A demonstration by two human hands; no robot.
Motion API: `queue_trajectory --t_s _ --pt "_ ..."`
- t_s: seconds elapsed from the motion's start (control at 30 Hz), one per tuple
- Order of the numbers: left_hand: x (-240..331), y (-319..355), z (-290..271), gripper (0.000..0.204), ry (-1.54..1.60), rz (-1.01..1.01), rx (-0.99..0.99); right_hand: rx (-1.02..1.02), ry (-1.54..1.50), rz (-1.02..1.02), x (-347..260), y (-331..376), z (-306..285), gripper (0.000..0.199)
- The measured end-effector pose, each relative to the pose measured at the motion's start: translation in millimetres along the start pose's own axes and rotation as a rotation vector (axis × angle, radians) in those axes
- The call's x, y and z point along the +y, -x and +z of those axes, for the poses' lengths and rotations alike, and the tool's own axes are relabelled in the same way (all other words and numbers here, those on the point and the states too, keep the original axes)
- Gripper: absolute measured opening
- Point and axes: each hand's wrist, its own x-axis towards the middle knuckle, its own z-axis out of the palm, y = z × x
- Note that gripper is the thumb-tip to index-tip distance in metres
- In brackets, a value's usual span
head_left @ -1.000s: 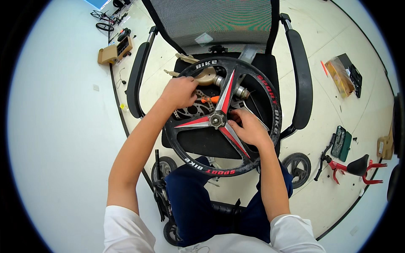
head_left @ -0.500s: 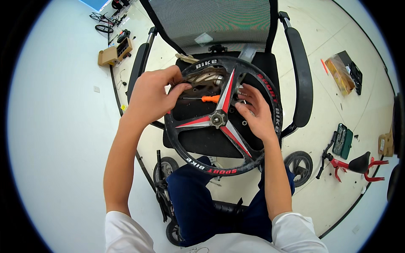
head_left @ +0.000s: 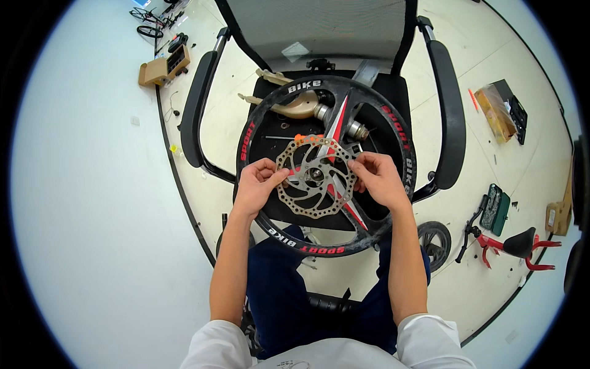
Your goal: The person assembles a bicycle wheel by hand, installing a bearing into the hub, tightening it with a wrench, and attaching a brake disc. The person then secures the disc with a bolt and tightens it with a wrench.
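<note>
A round brake disc rotor (head_left: 315, 211), drilled with many small holes, is over the middle of a black bike wheel (head_left: 393, 111), its open centre around the hub (head_left: 316, 174). My left hand (head_left: 261, 183) pinches the rotor's left edge. On the opposite edge my right hand (head_left: 376, 177) has thumb and fingers closed on it. The wheel has red and silver spokes and lies flat on the black seat of a mesh-backed chair. Whether the rotor sits fully against the hub cannot be seen. Partly behind the rotor lies an orange-handled screwdriver (head_left: 300, 138).
Under the wheel's upper part are a cream-coloured part (head_left: 301, 106) and a metal cylinder (head_left: 356, 130). Chair armrests (head_left: 452, 114) flank the seat. On the floor at right are a red balance-bike frame (head_left: 491, 242), a green tool case (head_left: 495, 210) and a yellowish package (head_left: 495, 111).
The rotor is now flat over the wheel's hub. My left hand has come down from the wheel's upper left, and my right hand has moved slightly down, onto the rotor's edge.
</note>
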Motion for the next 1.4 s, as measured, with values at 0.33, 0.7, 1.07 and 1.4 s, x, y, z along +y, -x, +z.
queue_trajectory --t_s 0.33,0.7,1.07,1.4 --pt "-30.8 -11.3 14.9 0.012 0.063 0.011 0.113 0.063 0.151 0.014 3.7 -9.8 3.0 0.028" --pt "-35.6 -14.2 17.0 0.018 0.12 0.049 0.144 0.029 0.118 0.076 -2.0 -7.2 -2.3 0.028" --pt "-28.0 -14.9 13.2 0.024 -0.039 0.058 0.211 0.163 0.127 -0.011 0.2 -12.6 11.3 0.017" --pt "-24.3 -11.8 2.3 0.017 0.036 0.093 0.268 0.128 0.135 -0.096 -4.2 -7.2 16.9 0.034"
